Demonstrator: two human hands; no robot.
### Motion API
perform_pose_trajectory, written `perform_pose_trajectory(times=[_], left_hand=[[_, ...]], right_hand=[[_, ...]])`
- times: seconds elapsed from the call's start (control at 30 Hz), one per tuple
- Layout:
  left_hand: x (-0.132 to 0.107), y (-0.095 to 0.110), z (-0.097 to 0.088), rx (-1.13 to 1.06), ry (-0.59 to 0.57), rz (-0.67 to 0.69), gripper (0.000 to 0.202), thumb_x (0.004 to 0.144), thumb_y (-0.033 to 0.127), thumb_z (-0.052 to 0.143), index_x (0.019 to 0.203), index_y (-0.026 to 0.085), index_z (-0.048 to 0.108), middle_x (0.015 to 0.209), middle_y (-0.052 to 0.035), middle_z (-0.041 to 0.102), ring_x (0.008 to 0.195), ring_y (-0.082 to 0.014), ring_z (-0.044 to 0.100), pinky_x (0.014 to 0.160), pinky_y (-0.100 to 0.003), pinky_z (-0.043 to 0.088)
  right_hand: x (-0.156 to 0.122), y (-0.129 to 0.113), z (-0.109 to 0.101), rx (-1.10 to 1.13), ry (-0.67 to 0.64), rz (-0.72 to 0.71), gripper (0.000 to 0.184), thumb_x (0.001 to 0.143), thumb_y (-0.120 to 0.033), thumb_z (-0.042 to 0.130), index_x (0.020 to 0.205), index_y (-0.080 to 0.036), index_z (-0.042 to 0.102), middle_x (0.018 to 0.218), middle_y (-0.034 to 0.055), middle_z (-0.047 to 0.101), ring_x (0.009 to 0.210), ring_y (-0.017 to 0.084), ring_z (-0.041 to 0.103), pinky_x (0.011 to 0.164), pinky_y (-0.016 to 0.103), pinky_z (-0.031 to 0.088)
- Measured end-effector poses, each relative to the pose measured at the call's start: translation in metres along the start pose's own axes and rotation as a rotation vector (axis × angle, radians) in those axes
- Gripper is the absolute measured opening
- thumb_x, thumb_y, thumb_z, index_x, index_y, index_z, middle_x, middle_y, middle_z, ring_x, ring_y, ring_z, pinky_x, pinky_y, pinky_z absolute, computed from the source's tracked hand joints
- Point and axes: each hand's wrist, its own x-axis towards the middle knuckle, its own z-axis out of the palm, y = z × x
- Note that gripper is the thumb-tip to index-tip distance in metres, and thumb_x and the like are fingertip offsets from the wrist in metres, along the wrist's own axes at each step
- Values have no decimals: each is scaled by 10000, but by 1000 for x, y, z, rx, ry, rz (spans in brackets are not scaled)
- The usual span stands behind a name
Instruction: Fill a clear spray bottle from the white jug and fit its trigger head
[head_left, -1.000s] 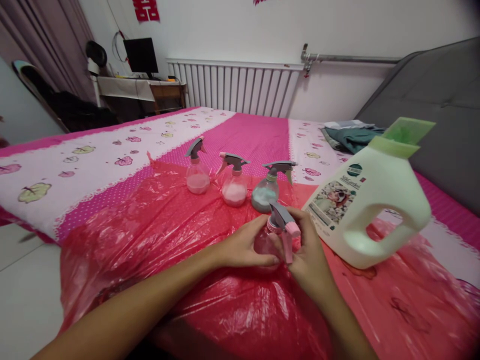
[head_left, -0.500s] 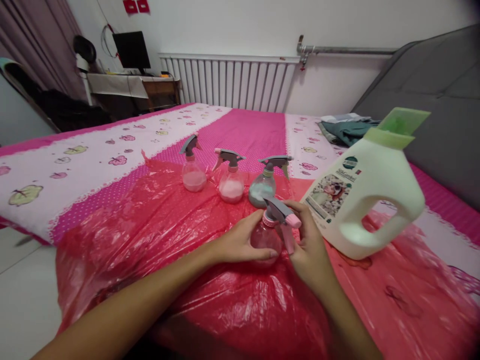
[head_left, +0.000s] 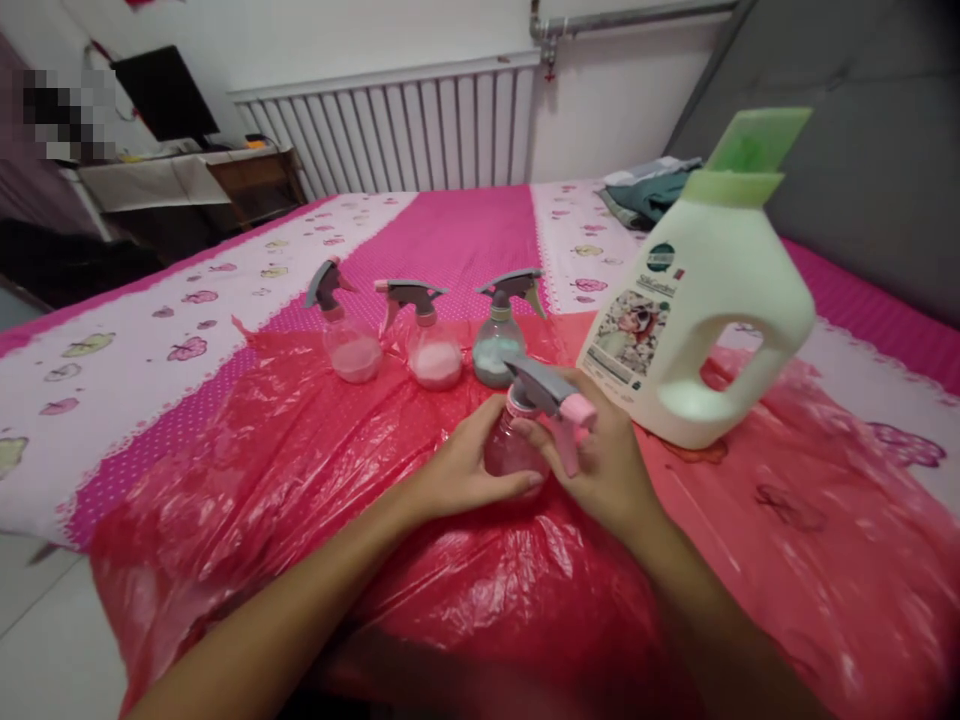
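My left hand (head_left: 459, 470) wraps the clear round body of a small spray bottle (head_left: 517, 445) that stands on the red plastic sheet (head_left: 300, 480). My right hand (head_left: 604, 465) grips the bottle's neck, just under its grey head with the pink trigger (head_left: 574, 420). Behind it stand three more spray bottles in a row (head_left: 424, 335), each with a little pale liquid at the bottom. A big white detergent jug (head_left: 701, 300) with its green cap flipped up stands to the right of my hands.
The red sheet lies over a pink and white bedspread (head_left: 187, 330). Folded clothes (head_left: 645, 195) lie at the far right by a grey headboard (head_left: 862, 150). A white radiator (head_left: 397, 130) and a desk with a monitor (head_left: 165, 95) are behind the bed.
The view has dropped and shifted, so everything sits higher and further left. Both hands keep their hold on the spray bottle; the right hand's grip has turned slightly round the neck.
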Motion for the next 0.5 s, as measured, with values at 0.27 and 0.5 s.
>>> perform_pose_trajectory(times=[0.27, 0.5], left_hand=[[-3, -1, 7, 123, 24, 85, 714, 879, 373, 827, 1489, 291, 465, 1448, -128, 628, 1295, -365, 649, 1109, -563, 540], [-2, 2, 8, 159, 14, 137, 668, 894, 379, 812, 1466, 276, 482, 1386, -125, 650, 1250, -350, 665, 1061, -531, 569]], right_hand=[[0, -3, -1, 106, 81, -80, 115, 943, -270, 672, 1050, -241, 642, 979, 42, 708, 876, 205, 713, 801, 366, 592], [0, -1, -8, 136, -92, -91, 136, 952, -256, 636, 1086, -251, 658, 1115, 56, 710, 1081, 245, 678, 981, 434, 554]])
